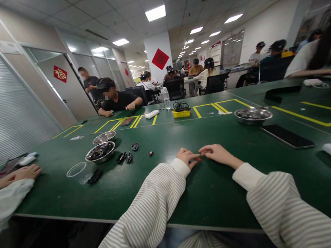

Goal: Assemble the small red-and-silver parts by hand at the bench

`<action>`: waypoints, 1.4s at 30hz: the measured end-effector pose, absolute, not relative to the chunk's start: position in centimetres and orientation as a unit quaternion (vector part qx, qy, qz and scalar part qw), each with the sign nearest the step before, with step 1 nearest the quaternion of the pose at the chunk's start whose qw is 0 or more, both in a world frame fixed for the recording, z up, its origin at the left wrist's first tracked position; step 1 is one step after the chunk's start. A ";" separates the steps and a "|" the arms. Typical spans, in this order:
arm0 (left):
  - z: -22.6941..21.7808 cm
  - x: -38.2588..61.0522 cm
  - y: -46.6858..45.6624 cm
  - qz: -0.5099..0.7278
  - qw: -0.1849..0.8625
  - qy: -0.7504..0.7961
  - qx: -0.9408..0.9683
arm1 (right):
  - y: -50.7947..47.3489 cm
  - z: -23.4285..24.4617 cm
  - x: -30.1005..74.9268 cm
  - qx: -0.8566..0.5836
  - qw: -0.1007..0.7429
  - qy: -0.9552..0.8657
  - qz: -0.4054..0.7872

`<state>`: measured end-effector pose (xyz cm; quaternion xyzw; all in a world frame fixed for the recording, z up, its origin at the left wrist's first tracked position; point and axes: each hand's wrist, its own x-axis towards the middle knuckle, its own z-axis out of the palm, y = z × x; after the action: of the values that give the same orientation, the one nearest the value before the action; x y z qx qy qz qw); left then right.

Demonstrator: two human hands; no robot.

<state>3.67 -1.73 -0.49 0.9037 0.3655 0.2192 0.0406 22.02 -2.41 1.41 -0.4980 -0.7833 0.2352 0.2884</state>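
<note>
left hand (186,156), right hand (218,153): fingers pinch red piece (199,159) | table edge (74,219) near wrists | phone (287,136) well right

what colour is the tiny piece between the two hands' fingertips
Red. The tiny red piece lies between the left hand and right hand; head view.

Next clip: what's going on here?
A person in striped sleeves has both hands on the green table: the left hand and right hand meet fingertip to fingertip at a small red part; which grips it is unclear. Loose black parts and two steel bowls lie to the left, a phone to the right. A co-worker's hand rests at the far left.
</note>
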 end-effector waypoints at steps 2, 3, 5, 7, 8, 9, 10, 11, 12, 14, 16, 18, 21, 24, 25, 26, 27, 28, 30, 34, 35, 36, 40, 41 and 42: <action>0.3 2.6 -1.3 0.209 0.023 0.413 0.886 | -2.5 1.6 22.2 -0.478 0.257 -0.806 0.237; 0.8 1.8 -1.1 0.200 0.003 0.453 0.869 | -2.6 1.6 22.2 -0.473 0.247 -0.814 0.231; 1.7 0.1 -0.6 0.172 -0.047 0.567 0.804 | -2.8 1.7 22.1 -0.464 0.237 -0.826 0.216; 2.3 -1.6 0.0 0.133 -0.083 0.696 0.700 | -2.9 1.5 21.8 -0.451 0.236 -0.837 0.202; 2.4 -2.5 0.3 0.113 -0.087 0.748 0.649 | -3.0 1.4 21.6 -0.445 0.238 -0.841 0.196; 2.4 -3.2 0.5 0.094 -0.081 0.788 0.603 | -3.0 1.3 21.5 -0.441 0.240 -0.843 0.192; 2.3 -3.8 0.8 0.078 -0.067 0.816 0.569 | -3.1 1.2 21.4 -0.440 0.244 -0.844 0.188; 2.2 -4.3 1.0 0.064 -0.050 0.828 0.555 | -3.1 1.1 21.3 -0.441 0.247 -0.843 0.184; 2.1 -4.5 1.2 0.053 -0.033 0.829 0.555 | -3.1 1.1 21.2 -0.443 0.251 -0.841 0.181; 1.8 -4.4 1.4 0.038 -0.011 0.808 0.588 | -3.2 1.0 21.0 -0.448 0.259 -0.837 0.177; 1.5 -3.5 1.3 0.048 -0.003 0.746 0.664 | -3.3 1.1 20.8 -0.454 0.271 -0.831 0.176; 0.9 -1.8 0.8 0.092 0.009 0.654 0.751 | -3.5 1.1 20.5 -0.463 0.285 -0.820 0.177; -0.1 1.1 -0.5 0.187 0.048 0.501 0.843 | -3.7 1.1 20.2 -0.470 0.310 -0.803 0.194; -0.8 3.1 -1.6 0.242 0.079 0.432 0.865 | -3.8 1.0 20.0 -0.460 0.342 -0.791 0.215; -0.9 3.4 -1.8 0.253 0.083 0.425 0.865 | -3.8 0.9 20.0 -0.454 0.353 -0.789 0.216; -0.9 3.5 -2.0 0.263 0.087 0.423 0.863 | -3.8 0.9 20.0 -0.447 0.363 -0.789 0.215; -0.9 3.5 -2.1 0.272 0.092 0.422 0.860 | -3.8 0.9 19.9 -0.440 0.372 -0.790 0.212; -0.8 3.5 -2.1 0.282 0.097 0.423 0.856 | -3.9 0.9 19.9 -0.433 0.379 -0.790 0.209; -0.7 3.3 -2.1 0.301 0.107 0.424 0.847 | -4.0 1.0 19.8 -0.427 0.392 -0.789 0.205; -0.5 3.1 -2.1 0.329 0.116 0.422 0.837 | -4.1 1.0 19.5 -0.439 0.418 -0.761 0.230; -0.5 3.2 -2.1 0.333 0.117 0.421 0.835 | -4.1 1.0 19.4 -0.441 0.423 -0.755 0.239; -0.4 3.2 -2.2 0.336 0.117 0.421 0.834 | -4.1 1.1 19.4 -0.441 0.428 -0.749 0.248; -0.3 3.2 -2.3 0.340 0.109 0.415 0.837 | -4.2 1.2 19.4 -0.432 0.436 -0.736 0.286; -0.3 3.2 -2.3 0.340 0.107 0.413 0.838 | -4.2 1.2 19.5 -0.430 0.438 -0.733 0.293; -0.2 3.2 -2.3 0.340 0.105 0.411 0.839 | -4.3 1.2 19.5 -0.429 0.440 -0.730 0.298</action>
<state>3.19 -2.29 -0.22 0.8394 0.4108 0.3400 0.1052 19.46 -4.26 1.24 -0.4292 -0.7304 0.2984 0.4397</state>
